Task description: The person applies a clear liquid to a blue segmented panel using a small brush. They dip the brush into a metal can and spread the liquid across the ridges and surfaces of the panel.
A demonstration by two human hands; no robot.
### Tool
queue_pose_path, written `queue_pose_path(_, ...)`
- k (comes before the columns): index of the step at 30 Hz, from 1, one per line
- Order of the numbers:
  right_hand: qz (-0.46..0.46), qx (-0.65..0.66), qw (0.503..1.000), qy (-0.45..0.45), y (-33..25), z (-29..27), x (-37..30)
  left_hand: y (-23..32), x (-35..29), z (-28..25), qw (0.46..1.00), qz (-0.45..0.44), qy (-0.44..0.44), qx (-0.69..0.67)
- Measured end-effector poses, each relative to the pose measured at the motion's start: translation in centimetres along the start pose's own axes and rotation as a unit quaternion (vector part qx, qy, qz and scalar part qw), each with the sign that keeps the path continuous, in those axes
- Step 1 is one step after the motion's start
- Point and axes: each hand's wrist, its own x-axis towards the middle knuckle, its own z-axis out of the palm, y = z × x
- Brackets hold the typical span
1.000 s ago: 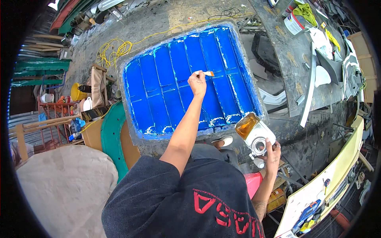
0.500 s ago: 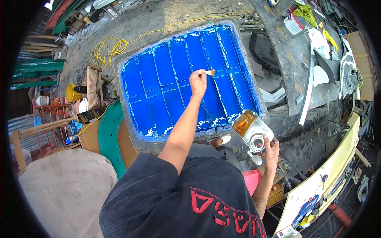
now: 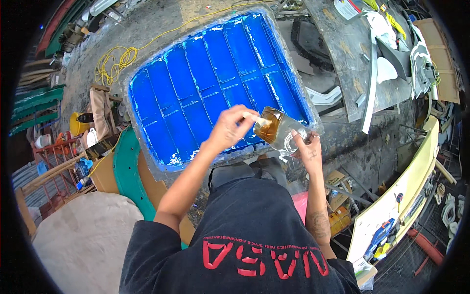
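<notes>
My left hand (image 3: 228,131) is closed in a pinch on a paintbrush (image 3: 251,116), whose pale handle points right. The brush's bristle end meets the open side of a clear plastic jug (image 3: 281,139) holding amber liquid (image 3: 269,128); how deep the bristles go is hard to see. Gripping the jug near its round neck is my right hand (image 3: 308,149), which keeps it tilted over the near right corner of a big blue mould (image 3: 183,81). This shallow mould has raised ribs, a grey rim and whitish patches along its edges.
A yellow cord (image 3: 117,63) lies coiled beyond the mould. At the right, a worktable (image 3: 338,63) bears white and grey trim pieces. A green curved part (image 3: 128,169) and a beige covered round shape (image 3: 88,235) stand at the left, a cream panel (image 3: 396,196) at the lower right.
My left hand has drawn the paintbrush back from the mould's middle to the jug. My right hand has brought the jug leftward and up toward it. The view has shifted somewhat.
</notes>
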Motion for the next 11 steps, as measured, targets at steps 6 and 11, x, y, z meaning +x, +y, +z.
queue_pose_path(6,-0.027,-0.01,0.999,-0.018,-1.5,1.8,0.0,-2.2,-1.4,3.0,0.984,0.084,-0.052,0.148)
queue_pose_path(11,-0.009,-0.014,1.0,-0.024,-1.1,1.3,-0.7,-3.2,-1.9,0.3,0.995,-0.094,-0.016,-0.018)
